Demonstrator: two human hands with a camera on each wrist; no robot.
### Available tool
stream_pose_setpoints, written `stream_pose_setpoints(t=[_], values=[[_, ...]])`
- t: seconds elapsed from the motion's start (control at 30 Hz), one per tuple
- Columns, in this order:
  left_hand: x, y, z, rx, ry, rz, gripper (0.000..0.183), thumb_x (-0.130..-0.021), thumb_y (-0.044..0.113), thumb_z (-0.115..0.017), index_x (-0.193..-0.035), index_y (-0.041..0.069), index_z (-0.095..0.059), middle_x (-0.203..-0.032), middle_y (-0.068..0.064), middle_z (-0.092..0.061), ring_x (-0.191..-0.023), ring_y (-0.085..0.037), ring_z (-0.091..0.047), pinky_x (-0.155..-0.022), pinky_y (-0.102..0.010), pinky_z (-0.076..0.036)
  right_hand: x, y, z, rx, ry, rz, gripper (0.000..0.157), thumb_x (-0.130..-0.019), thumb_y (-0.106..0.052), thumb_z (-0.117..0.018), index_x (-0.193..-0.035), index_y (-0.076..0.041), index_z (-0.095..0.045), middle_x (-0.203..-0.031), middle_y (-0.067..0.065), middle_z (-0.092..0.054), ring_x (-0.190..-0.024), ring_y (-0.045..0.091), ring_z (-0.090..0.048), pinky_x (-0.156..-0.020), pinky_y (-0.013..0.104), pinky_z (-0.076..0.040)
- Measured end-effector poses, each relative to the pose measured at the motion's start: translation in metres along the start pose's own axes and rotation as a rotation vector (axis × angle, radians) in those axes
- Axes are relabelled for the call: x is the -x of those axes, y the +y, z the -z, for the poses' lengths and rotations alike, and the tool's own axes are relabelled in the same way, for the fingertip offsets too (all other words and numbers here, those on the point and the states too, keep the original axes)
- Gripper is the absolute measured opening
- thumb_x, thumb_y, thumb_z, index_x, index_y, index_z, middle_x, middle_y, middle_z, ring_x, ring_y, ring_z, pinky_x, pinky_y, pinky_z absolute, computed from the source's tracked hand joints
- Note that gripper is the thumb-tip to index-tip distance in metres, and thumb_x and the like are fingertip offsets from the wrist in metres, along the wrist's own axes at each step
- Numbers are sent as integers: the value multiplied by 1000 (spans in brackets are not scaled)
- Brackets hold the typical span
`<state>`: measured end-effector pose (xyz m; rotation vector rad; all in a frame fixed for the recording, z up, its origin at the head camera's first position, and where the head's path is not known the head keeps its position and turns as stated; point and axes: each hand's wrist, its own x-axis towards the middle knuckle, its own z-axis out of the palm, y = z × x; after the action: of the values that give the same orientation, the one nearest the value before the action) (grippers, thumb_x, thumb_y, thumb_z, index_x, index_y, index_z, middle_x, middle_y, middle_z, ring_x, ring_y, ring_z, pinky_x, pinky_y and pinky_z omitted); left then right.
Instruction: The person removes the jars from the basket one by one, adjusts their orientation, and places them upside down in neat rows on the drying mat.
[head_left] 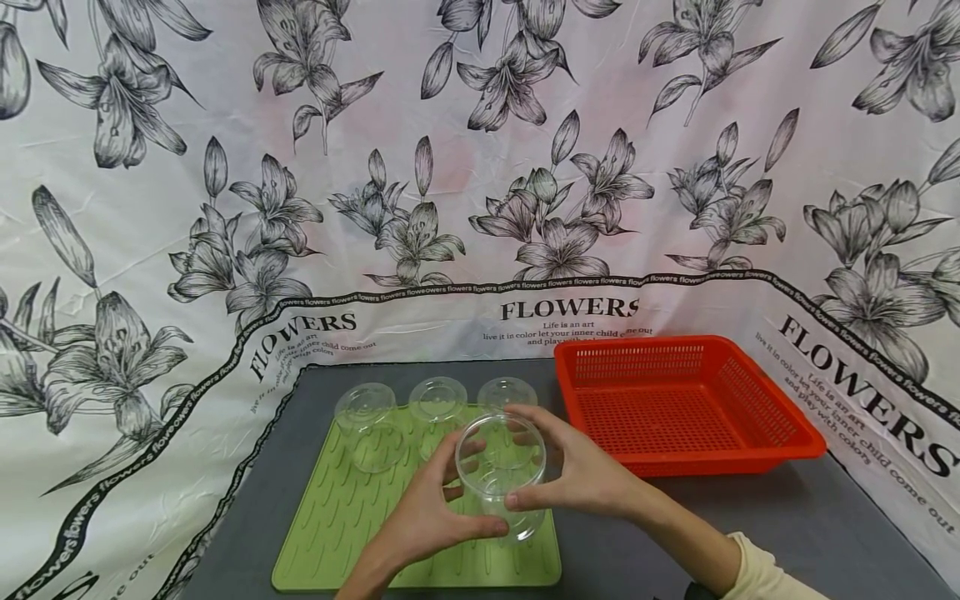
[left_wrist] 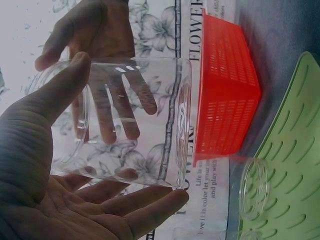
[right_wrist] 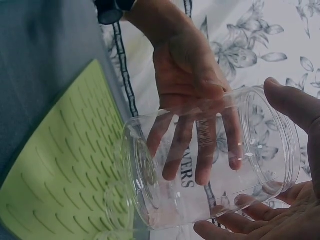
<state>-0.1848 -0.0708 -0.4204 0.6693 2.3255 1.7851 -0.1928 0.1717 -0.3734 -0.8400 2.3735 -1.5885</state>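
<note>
Between both hands, over the front right of a green ribbed mat [head_left: 420, 533], is a clear jar [head_left: 495, 475] with its wide rim up. My left hand [head_left: 435, 512] grips its left side, thumb near the front. My right hand [head_left: 581, 471] holds the opposite side, its thumb also toward the front. The left wrist view shows the jar [left_wrist: 165, 85] with the fingers of the far hand [left_wrist: 102, 35] seen through its wall. Along the mat's back edge stand three similar clear jars, a left one [head_left: 367, 425], a middle one [head_left: 437, 404] and a right one [head_left: 507, 396].
A red perforated plastic basket [head_left: 690, 462] stands at the back right of the grey table [head_left: 637, 550], beside the mat. Behind the table hangs a white cloth [head_left: 420, 333] printed with flowers and lettering.
</note>
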Motion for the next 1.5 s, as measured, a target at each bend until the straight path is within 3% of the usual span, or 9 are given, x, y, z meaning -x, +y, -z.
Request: stream_pose_setpoints(t=[0.37,0.6,0.77,0.87,1.0,1.1,1.3,1.5], values=[[2,-3,-1,-20,1,15,94,-75,31,-92,-152,41,-37,-150,-9,-53,-136,-43,-53,-101,-58,-53,3,4,-5,-2,1,4,90,-80,-27,-88,-154,-31,-37,-155,12,-48,-140,37,-50,-103,53,-51],[3,-4,-1,-29,11,23,93,-76,29,-91,-151,43,-37,-149,-7,-54,-134,-36,-56,-101,-55,-54,6,7,-5,-33,-8,-12,95,-82,-25,-86,-157,-36,-30,-160,16,-39,-142,44,-46,-99,57,-55],[5,-6,0,-11,28,28,95,-76,25,-91,-151,43,-36,-150,-4,-54,-134,-34,-56,-100,-51,-55,7,13,-6,-47,15,50,103,-81,-21,-87,-161,-35,-23,-164,15,-34,-146,45,-41,-108,65,-46],[7,-6,1,-3,44,20,97,-75,24,-92,-152,41,-35,-150,-4,-54,-132,-34,-58,-99,-46,-56,10,19,-8,-58,33,93,105,-80,-18,-87,-162,-33,-22,-164,11,-36,-148,38,-41,-114,57,-43],[9,-4,1,25,52,13,97,-75,19,-91,-152,39,-36,-150,-4,-54,-130,-35,-60,-98,-39,-57,17,29,-13,-75,53,108,108,-80,-16,-87,-163,-33,-20,-164,6,-36,-149,26,-41,-114,37,-45],[10,-1,0,40,49,8,97,-75,17,-91,-151,39,-36,-150,-5,-53,-131,-36,-59,-98,-35,-56,22,39,-17,-82,71,130,109,-79,-15,-87,-163,-31,-19,-166,6,-34,-149,15,-39,-113,28,-43],[12,2,-2,67,37,-18,98,-75,15,-91,-151,39,-36,-152,-4,-52,-137,-35,-54,-103,-39,-56,26,52,-24,-109,78,202,111,-78,-9,-88,-163,-24,-19,-163,7,-38,-147,15,-43,-114,28,-44],[14,4,-5,100,4,-36,97,-77,12,-89,-153,38,-34,-155,-6,-48,-140,-35,-52,-106,-43,-54,30,55,-30,-95,87,199,112,-77,-7,-88,-163,-25,-19,-162,7,-39,-145,12,-44,-112,27,-44]])
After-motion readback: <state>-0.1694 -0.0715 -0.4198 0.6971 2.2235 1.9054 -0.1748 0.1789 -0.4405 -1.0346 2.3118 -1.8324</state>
